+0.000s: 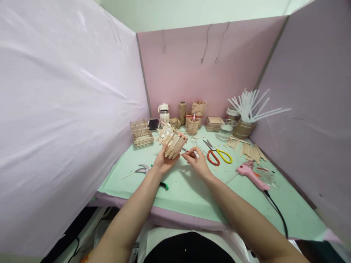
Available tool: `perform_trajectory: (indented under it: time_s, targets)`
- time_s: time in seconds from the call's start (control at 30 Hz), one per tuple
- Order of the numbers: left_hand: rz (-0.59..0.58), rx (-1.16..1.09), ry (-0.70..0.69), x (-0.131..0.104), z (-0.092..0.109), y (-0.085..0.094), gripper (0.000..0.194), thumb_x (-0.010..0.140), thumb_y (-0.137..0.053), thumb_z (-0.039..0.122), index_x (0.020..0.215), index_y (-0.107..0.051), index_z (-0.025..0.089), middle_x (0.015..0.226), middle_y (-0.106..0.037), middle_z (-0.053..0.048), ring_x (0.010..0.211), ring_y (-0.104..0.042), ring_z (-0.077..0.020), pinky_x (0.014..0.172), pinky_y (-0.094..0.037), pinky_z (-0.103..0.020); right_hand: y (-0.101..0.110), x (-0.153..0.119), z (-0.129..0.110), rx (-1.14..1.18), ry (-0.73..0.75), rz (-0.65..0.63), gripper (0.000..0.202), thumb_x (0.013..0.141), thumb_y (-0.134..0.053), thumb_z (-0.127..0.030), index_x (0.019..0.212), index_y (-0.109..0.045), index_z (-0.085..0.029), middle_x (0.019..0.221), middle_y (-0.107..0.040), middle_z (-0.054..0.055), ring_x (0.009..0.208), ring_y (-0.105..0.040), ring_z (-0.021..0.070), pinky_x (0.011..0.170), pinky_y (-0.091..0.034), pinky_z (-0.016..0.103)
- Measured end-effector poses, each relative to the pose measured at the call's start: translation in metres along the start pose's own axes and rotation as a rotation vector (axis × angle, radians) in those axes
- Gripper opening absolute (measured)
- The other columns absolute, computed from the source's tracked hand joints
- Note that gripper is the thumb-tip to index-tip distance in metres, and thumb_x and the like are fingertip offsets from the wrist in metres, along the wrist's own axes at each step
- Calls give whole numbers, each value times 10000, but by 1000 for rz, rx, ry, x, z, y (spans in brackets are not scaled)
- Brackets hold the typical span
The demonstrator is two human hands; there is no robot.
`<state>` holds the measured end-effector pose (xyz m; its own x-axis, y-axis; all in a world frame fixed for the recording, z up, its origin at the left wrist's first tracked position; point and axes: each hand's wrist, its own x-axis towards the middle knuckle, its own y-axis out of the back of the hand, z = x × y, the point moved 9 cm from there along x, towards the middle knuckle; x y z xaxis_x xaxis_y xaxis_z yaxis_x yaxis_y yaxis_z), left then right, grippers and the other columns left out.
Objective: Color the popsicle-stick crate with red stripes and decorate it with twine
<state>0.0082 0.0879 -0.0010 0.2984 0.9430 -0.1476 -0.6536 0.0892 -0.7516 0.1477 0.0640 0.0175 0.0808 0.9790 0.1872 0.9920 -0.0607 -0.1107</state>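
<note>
While fingers (163,149) hold slatwork (175,145), sticks (247,106) crowd a pot (243,130).

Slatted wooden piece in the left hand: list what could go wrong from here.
The left hand holds the slatted piece; slats might loosen or snap if squeezed hard. The left forearm passes over the pruning shears and could knock them. The right forearm might snag the black cord of the pink glue gun.

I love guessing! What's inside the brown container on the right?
White sticks poke out of the brown container; its wall hides their lower ends and anything deeper.
</note>
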Motion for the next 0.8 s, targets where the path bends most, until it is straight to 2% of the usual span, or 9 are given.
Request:
perform_trajectory:
  time_s: [0.13, 0.33, 0.47, 0.57, 0.63, 0.7, 0.73, 0.8]
  targets:
    - [-72, 21, -24, -1, -3, -9, 480, 892, -515, 523, 1169, -647, 154, 1068, -713, -112, 977, -656, -223, 943, -482, -374, -10, 0, 8, 32, 5, -5, 407, 651, -755, -404, 782, -404, -244, 774, -698, -21, 742, -623, 159, 674, -454, 291]
    - [-117, 14, -17, 1, -8, -14, 497, 901, -503, 516, 1213, -624, 150, 1129, -693, -111, 1025, -643, -213, 948, -475, -338, -8, 1, 11, 91, -74, 51, 398, 614, -738, -339, 777, -387, -245, 667, -655, -51, 636, -580, 141, 623, -448, 283]
    - [-99, 14, -14, 0, -9, -14, 491, 907, -499, 510, 1197, -629, 135, 1084, -704, -112, 968, -655, -197, 914, -495, -326, -7, -1, 11, 111, -96, 90, 356, 612, -695, -269, 792, -389, -243, 582, -575, -97, 570, -515, 115, 599, -426, 261]
    - [-88, -9, -5, -1, -8, -15, 464, 922, -488, 482, 1193, -629, 133, 1068, -707, -115, 970, -660, -199, 903, -508, -333, -12, -2, 9, 153, -56, 70, 347, 614, -683, -246, 786, -382, -242, 585, -566, -100, 560, -493, 104, 584, -391, 242]
    - [-40, -45, -7, -1, -5, -10, 443, 927, -486, 467, 1180, -632, 134, 1049, -711, -117, 972, -664, -206, 911, -513, -354, -12, -1, 5, 177, -17, 54, 349, 623, -697, -255, 787, -389, -240, 613, -567, -93, 584, -504, 105, 605, -394, 244]
    - [49, -87, -13, -1, -2, -2, 433, 923, -489, 472, 1130, -646, 125, 1008, -716, -117, 961, -670, -216, 911, -521, -376, -1, 2, -3, 193, 47, 104, 342, 644, -704, -276, 805, -405, -240, 644, -564, -83, 623, -520, 111, 640, -412, 255]
    - [94, -108, -17, -1, -1, 3, 428, 918, -495, 478, 1098, -654, 124, 984, -718, -115, 955, -673, -222, 904, -527, -384, 11, 4, -10, 194, 97, 163, 332, 660, -700, -286, 820, -413, -240, 665, -565, -77, 646, -527, 114, 660, -421, 261]
    - [139, -144, -23, -1, 3, 8, 415, 911, -501, 489, 1056, -665, 137, 955, -719, -109, 962, -674, -232, 893, -537, -392, 48, 6, -29, 167, 232, 359, 298, 705, -670, -304, 849, -417, -242, 719, -565, -65, 684, -532, 115, 694, -431, 271]
